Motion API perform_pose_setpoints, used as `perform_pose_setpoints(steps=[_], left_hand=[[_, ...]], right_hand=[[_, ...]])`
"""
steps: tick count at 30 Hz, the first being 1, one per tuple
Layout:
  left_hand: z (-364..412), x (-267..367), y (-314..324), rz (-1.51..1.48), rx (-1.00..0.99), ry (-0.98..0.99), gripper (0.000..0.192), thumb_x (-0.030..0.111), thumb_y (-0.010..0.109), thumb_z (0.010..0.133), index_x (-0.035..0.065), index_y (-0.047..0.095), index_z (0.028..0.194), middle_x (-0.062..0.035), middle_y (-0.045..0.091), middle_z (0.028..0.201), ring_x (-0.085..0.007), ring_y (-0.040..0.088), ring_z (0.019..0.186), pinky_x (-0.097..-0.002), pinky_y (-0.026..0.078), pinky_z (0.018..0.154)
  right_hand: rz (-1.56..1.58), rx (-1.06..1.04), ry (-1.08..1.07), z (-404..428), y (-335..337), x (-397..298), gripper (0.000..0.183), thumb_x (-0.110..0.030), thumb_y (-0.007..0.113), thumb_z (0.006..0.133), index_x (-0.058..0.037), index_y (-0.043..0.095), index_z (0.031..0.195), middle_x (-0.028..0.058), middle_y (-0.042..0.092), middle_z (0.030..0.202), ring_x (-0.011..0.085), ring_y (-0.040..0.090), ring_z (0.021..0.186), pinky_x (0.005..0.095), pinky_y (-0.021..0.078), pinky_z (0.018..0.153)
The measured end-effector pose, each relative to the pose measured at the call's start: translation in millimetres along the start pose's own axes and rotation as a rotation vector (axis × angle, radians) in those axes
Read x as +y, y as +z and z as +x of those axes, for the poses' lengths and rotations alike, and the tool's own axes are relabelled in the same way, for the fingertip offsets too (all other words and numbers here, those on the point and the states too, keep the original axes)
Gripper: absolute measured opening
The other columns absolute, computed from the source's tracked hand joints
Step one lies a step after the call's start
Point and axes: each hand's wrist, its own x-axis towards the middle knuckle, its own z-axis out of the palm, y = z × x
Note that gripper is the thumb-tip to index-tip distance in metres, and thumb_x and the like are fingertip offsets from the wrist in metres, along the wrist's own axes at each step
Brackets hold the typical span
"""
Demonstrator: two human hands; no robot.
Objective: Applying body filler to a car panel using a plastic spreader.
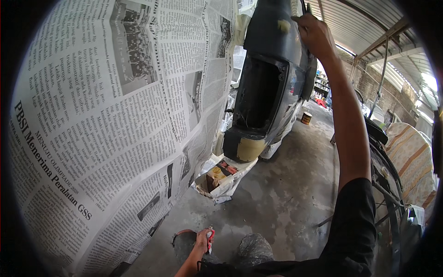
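My right hand is raised at the upper edge of a dark car body panel, its fingers curled. Whether it grips anything there is too small to tell. Just left of that hand, a patch of tan body filler marks the panel. Below is an empty rectangular lamp opening, dark inside, and a larger filler patch covers the lower corner. Low in the view, by my knee, my left hand is closed around a crumpled red and white item, whose kind is unclear.
Printed newspaper sheets mask the big surface at left. More newspaper wraps a low part under the panel. A tin can stands on the stained concrete floor. At right are a dark metal frame and a patterned cover.
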Motion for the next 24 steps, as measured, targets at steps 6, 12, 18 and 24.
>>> perform_pose_setpoints(steps=[6, 12, 18, 24], left_hand=[[-0.1, 1.0, 2.2, 0.023, 0.034, -0.004, 0.015, 0.02, 0.06, 0.091, 0.0049, 0.06, 0.089, -0.0055, 0.054, 0.067, -0.0171, 0.051, 0.05, -0.031, 0.041, 0.045], [1.0, 0.9, 6.2, 0.007, 0.051, -0.019, 0.014, 0.019, 0.06, 0.091, 0.0049, 0.06, 0.089, -0.0049, 0.054, 0.066, -0.0165, 0.051, 0.05, -0.0306, 0.042, 0.045], [-2.3, 2.6, 7.3, 0.011, 0.031, -0.035, 0.013, 0.019, 0.061, 0.091, 0.0061, 0.061, 0.089, -0.004, 0.054, 0.065, -0.0156, 0.05, 0.049, -0.0297, 0.041, 0.045], [-3.0, 2.9, 9.7, 0.026, 0.043, -0.018, 0.014, 0.02, 0.061, 0.09, 0.0063, 0.06, 0.089, -0.004, 0.053, 0.063, -0.016, 0.05, 0.049, -0.0296, 0.04, 0.046]], right_hand=[[-0.116, -0.025, 0.011, 8.6, 32.2, 0.8, 0.026, -0.009, 0.059, 0.088, -0.0101, 0.071, 0.111, 0.0119, 0.065, 0.097, 0.033, 0.064, 0.09, 0.0406, 0.0524, 0.08], [-0.108, 0.075, -0.131, -17.6, 28.2, -15.6, 0.028, -0.003, 0.061, 0.086, -0.0093, 0.071, 0.111, 0.013, 0.063, 0.094, 0.0338, 0.064, 0.087, 0.0412, 0.0519, 0.078], [-0.002, 0.015, -0.104, -10.7, 6.8, 9.4, 0.027, -0.004, 0.06, 0.088, -0.0094, 0.071, 0.112, 0.0135, 0.066, 0.097, 0.0344, 0.065, 0.089, 0.0406, 0.0516, 0.08], [-0.03, 0.088, -0.073, 3.0, 29.3, 9.4, 0.025, -0.007, 0.059, 0.089, -0.0105, 0.073, 0.11, 0.0125, 0.067, 0.099, 0.0331, 0.066, 0.088, 0.0413, 0.0524, 0.078]])
